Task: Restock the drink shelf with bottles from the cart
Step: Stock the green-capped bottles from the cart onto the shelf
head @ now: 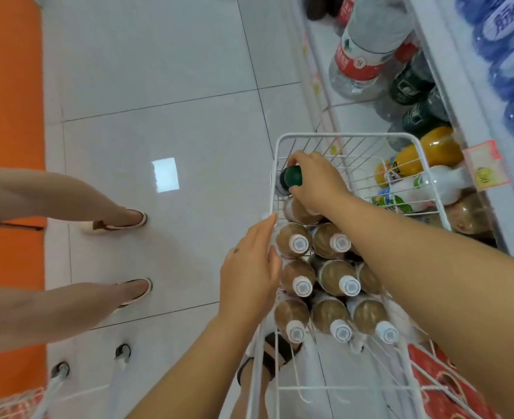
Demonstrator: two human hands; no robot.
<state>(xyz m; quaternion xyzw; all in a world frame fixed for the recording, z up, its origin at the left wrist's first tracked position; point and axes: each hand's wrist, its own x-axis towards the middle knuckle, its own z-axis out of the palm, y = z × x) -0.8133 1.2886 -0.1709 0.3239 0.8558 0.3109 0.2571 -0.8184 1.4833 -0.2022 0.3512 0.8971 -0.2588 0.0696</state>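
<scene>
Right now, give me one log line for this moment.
right hand: grips green-capped bottle | left hand: holds cart rim | brown bottles: upright inside

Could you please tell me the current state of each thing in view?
right hand, gripping the green-capped bottle by its top.
green-capped bottle, capped, in the cart.
left hand, on the cart rim; grip unclear.
brown bottles, upright, capped, in the cart.
shelf, partly stocked.
</scene>
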